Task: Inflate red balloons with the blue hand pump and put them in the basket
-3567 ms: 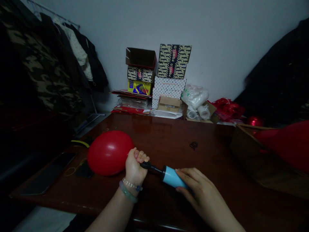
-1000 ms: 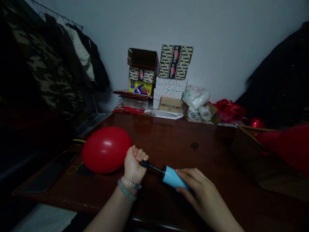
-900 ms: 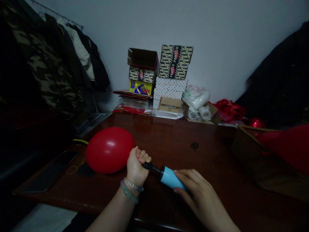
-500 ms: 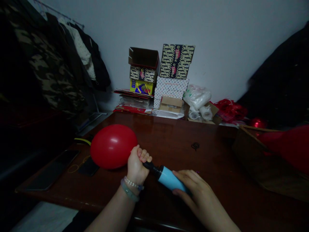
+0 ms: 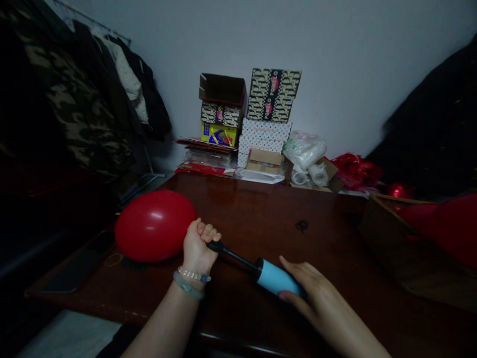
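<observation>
A light-blue hand pump (image 5: 279, 278) with a black rod is stretched between my hands above the table. My left hand (image 5: 201, 243) is closed around the pump's black end, its wrist carrying a beaded bracelet and a pale green bangle. Against that fist sits an inflated red balloon (image 5: 154, 226); its neck is hidden inside my fingers. My right hand (image 5: 309, 286) grips the blue barrel from the right, thumb below and fingers above. Between barrel and left fist the thin black rod shows.
On the brown table (image 5: 238, 209) lie a black loop of cord (image 5: 301, 225), a dark tablet (image 5: 78, 266) and a yellowish ring (image 5: 114, 259). Stacked boxes (image 5: 264, 136) and plastic bags (image 5: 303, 149) line the wall. A box (image 5: 387, 243) with red balloons (image 5: 443, 228) stands right.
My hands have moved apart, so more of the pump's black rod shows. My left hand and the balloon shifted left, my right hand and the barrel slightly right. The balloon looks slightly larger.
</observation>
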Action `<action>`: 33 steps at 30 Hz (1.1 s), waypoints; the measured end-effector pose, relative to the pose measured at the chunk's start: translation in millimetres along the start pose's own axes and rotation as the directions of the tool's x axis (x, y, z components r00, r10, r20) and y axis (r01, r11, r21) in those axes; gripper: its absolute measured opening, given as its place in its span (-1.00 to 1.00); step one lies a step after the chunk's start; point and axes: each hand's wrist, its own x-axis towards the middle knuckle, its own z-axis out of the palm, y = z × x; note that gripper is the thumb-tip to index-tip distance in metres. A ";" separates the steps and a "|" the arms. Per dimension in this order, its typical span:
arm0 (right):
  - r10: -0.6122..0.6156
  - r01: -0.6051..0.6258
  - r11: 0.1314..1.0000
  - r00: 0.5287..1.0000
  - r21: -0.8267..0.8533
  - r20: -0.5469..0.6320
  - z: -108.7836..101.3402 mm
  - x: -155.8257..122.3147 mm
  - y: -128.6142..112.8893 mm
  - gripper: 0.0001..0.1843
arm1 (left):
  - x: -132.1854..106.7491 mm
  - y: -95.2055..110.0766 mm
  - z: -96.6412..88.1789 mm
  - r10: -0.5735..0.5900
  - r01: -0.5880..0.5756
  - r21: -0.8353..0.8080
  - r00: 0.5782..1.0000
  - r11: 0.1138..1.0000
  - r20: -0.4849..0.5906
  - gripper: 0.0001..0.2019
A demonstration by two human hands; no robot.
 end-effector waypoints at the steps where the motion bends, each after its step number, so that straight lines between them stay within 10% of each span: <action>1: -0.010 0.009 1.000 0.999 0.009 0.031 -0.4 0.8 -1.7 -0.50 | -0.2 -1.2 -0.2 -0.001 0.001 -0.001 1.000 1.000 0.002 -0.62; 16: -0.047 0.047 0.999 0.999 -0.011 0.000 14.9 9.3 -36.9 -0.55 | -21.8 -33.5 -0.6 -0.091 0.091 0.031 0.996 0.995 0.001 -0.57; 33: -0.029 0.019 0.994 0.995 0.109 0.092 -15.9 4.6 -7.5 -0.61 | 0.3 0.4 2.2 -0.020 0.020 -0.021 1.000 1.000 0.014 -0.59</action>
